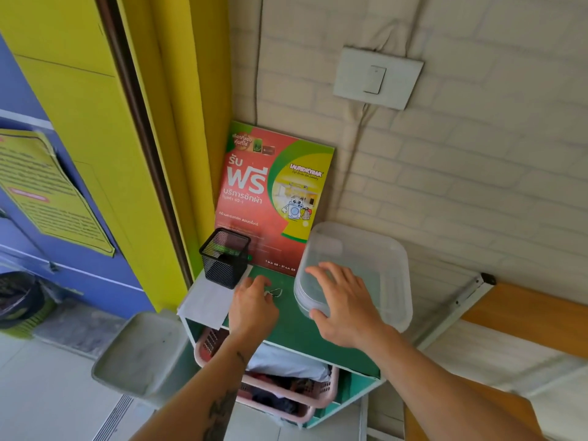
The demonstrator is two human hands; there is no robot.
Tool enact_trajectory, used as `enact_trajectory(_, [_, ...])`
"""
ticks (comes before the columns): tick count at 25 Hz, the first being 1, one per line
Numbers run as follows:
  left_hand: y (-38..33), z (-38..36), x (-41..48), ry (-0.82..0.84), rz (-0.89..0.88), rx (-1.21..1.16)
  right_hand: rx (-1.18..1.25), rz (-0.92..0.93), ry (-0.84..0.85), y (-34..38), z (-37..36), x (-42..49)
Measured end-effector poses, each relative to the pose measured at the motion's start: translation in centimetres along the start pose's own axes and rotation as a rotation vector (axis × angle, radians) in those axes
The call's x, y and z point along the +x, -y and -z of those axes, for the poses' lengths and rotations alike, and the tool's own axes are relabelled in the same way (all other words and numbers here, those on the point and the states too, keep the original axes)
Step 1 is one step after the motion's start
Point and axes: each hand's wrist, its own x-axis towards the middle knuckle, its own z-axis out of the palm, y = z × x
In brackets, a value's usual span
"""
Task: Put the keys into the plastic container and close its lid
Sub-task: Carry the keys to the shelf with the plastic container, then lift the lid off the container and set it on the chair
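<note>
A translucent plastic container [381, 268] with its lid on stands at the right side of a green shelf top [296, 332]. My right hand [342, 305] lies spread over its near left corner, thumb against the front wall. A small metal key ring with keys [275, 292] lies on the green top, left of the container. My left hand [253, 305] rests just beside the keys, fingers curled down over them at their left end; whether the fingers pinch the keys cannot be told.
A black mesh pen holder [224, 257] stands at the back left of the shelf on a white paper [206, 302]. A red and green poster [270, 198] leans against the wall. Pink baskets [286, 393] sit below. A grey bin [140, 354] stands left.
</note>
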Motion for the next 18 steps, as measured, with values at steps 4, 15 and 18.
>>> enact_trajectory(4, [-0.4, 0.3, -1.2, -0.025, -0.078, -0.216, -0.006, -0.001, -0.016, 0.2, -0.1, -0.2])
enact_trajectory(15, [-3.1, 0.0, -3.3, 0.107, 0.078, -0.495, -0.165, -0.054, 0.069, 0.1, 0.6, -0.2])
enact_trajectory(18, [-3.5, -0.2, -2.9, 0.142, 0.116, -0.534, -0.163, -0.147, 0.142, -0.1, 0.2, -0.2])
